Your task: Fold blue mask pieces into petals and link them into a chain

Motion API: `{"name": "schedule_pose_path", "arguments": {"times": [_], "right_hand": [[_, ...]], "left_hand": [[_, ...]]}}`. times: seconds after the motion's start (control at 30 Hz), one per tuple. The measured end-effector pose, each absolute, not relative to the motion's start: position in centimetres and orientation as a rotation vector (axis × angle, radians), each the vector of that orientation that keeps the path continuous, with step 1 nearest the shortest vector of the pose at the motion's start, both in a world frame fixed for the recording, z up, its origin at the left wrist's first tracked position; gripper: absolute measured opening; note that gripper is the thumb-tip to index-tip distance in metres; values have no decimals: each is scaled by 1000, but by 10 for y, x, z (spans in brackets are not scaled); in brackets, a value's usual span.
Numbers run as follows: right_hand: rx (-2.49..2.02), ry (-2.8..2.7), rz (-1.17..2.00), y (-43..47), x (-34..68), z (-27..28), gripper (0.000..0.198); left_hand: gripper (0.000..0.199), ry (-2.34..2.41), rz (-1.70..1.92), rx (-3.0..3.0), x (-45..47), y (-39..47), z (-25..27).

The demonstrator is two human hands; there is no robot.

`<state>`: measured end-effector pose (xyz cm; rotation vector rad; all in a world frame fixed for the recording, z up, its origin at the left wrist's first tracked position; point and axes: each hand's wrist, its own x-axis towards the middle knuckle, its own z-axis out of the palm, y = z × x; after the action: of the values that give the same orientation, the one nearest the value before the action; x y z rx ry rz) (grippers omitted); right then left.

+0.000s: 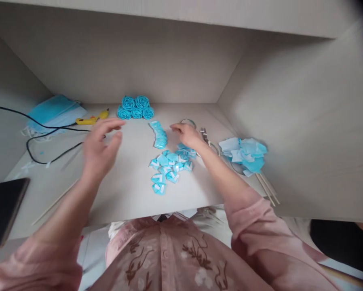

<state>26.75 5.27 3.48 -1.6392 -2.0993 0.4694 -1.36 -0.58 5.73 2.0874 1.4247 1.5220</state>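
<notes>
My left hand [102, 147] hovers over the left part of the table, thumb and fingers apart, with nothing in it. Across from it, my right hand [186, 134] is curled with its fingertips together; whether anything small is between them I cannot make out. Just left of those fingertips lies a curved row of overlapping blue folded pieces [159, 134]. Below it, loose blue folded pieces with white strips [172, 161] are spread in a pile, partly under my right wrist. Several blue rolled rosettes [136, 108] are stacked behind the row.
A yellow glue gun [92, 118] with a black cord lies beside blue face masks [55, 111]. At right are a roll of tape [191, 121], scissors [213, 147], blue-white scraps [245, 153] and wooden sticks [266, 188]. A phone [5, 212] sits front left. Panels enclose the table.
</notes>
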Motion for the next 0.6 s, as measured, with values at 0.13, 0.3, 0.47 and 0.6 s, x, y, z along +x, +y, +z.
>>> {"name": "schedule_pose_path", "arguments": {"times": [0.13, 0.3, 0.47, 0.6], "right_hand": [[-1785, -2153, 494, 63, 248, 10, 37], [-1666, -2242, 459, 59, 232, 11, 49], [-1482, -2316, 236, 28, 261, 25, 43], [-1251, -2508, 295, 4, 281, 20, 34]], "left_hand": [[36, 1238, 1128, 1694, 18, 23, 22], [38, 1255, 978, 1637, 23, 31, -24], [29, 1334, 1058, 2026, 25, 22, -29], [28, 1362, 1186, 2133, 29, 15, -19]]}}
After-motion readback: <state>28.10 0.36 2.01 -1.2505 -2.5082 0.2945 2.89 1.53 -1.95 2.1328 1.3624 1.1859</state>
